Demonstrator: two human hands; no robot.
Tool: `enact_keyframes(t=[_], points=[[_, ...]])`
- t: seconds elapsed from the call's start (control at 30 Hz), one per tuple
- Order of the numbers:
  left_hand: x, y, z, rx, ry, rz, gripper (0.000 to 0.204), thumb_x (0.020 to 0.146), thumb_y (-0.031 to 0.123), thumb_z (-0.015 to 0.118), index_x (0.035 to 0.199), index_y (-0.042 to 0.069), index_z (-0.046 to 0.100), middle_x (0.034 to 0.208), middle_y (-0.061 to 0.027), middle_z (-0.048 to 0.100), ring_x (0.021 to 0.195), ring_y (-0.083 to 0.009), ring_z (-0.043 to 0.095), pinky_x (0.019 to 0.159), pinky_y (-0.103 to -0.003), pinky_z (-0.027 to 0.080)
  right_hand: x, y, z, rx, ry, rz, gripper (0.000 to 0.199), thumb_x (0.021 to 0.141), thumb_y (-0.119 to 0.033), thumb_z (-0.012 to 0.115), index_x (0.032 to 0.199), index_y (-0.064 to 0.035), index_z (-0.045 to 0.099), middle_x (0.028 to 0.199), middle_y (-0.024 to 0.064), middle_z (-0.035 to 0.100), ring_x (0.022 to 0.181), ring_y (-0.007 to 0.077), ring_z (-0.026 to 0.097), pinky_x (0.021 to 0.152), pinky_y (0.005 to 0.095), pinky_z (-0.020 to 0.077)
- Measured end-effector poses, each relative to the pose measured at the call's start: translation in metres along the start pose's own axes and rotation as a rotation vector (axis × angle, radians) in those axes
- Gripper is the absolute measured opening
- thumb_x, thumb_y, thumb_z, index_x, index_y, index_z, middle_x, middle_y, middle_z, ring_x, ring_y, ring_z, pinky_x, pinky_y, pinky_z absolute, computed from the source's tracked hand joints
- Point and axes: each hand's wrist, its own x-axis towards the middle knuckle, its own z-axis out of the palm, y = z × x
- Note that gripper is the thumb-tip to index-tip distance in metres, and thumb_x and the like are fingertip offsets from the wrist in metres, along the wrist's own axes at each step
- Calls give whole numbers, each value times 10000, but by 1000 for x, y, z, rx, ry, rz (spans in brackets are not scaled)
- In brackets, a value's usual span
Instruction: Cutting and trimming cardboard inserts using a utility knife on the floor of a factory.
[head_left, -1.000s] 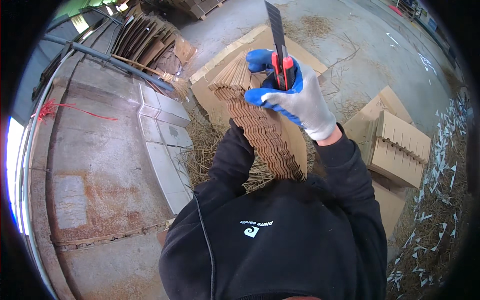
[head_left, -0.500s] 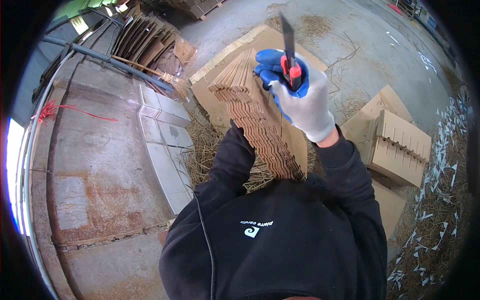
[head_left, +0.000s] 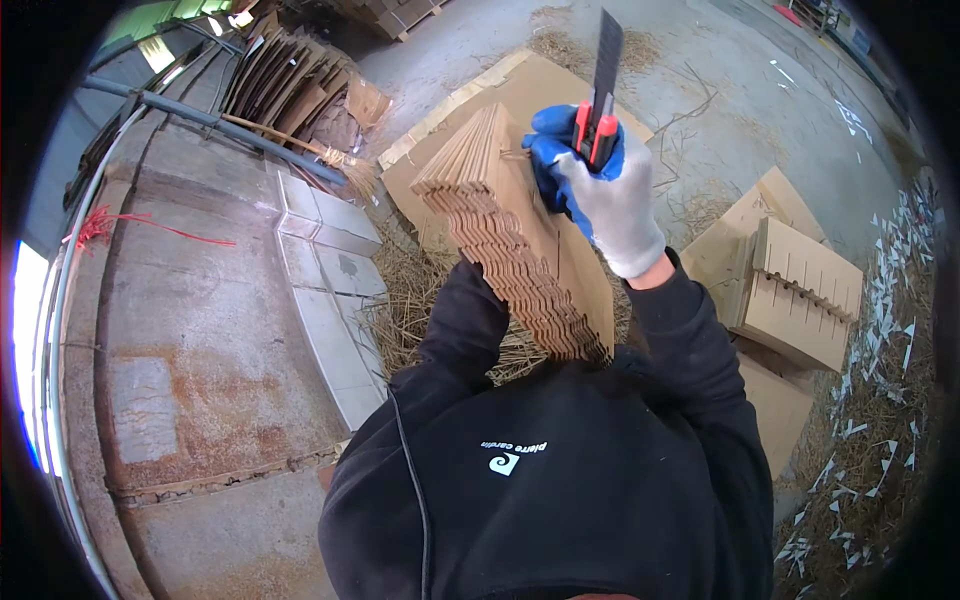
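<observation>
In front of my chest a thick stack of cardboard sheets [head_left: 500, 235] stands tilted, its wavy cut edges toward the left and fanned at the far end. My right hand [head_left: 618, 215], in a white glove with blue-coated fingers, is closed around a red-and-black utility knife [head_left: 606, 70]. The knife's long dark blade points up and away from the stack. The gloved fingertips are close against the stack's right face. My left forearm [head_left: 465, 320] reaches behind the stack's left side, which hides that hand and its fingers.
A slotted cardboard stack [head_left: 810, 290] rests on cardboard at the right. Flat cardboard [head_left: 420, 135] lies on the floor beyond my hands. Left is a concrete ledge [head_left: 230, 330] with white tiles [head_left: 335, 330]; straw and a broom [head_left: 345, 165] are nearby. White scraps [head_left: 890, 350] litter the far right.
My right hand has shifted slightly downward along the stack's face, and the knife blade has swung to the right. The stack's fanned end has tilted a little to the left.
</observation>
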Motion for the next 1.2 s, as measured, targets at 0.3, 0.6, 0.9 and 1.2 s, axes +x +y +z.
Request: enact_keyframes(t=[0.3,0.6,0.9,1.2], points=[[10,3,-4,5,-11,-8,300,1060,332,442,1154,65,543,956,-78,599,846,-218,605,751,-376,543,-7,-14,-11,-26,-136,-73,398,865,-73,772,1230,1,632,975,23,690,754,34,557,676,212,508],[11,-7,-5,-26,-21,-13,300,1063,327,438,1162,64,543,966,-79,603,858,-219,609,762,-377,548,15,-10,-16,-292,-165,-328,309,812,-82,803,1093,-8,698,826,64,718,698,99,627,673,263,531],[15,-5,-5,-23,1,-25,300,1065,323,433,1171,63,542,975,-80,607,870,-219,613,773,-378,553,12,-16,-19,-358,-131,-474,210,796,26,724,996,-17,676,835,97,704,703,176,669,705,275,534],[14,-11,-20,-51,53,-70,301,1068,318,429,1179,62,542,984,-82,612,882,-219,617,784,-379,559,-4,-10,-18,-207,-28,-258,175,796,70,679,957,4,657,828,57,701,734,101,647,726,258,537]])
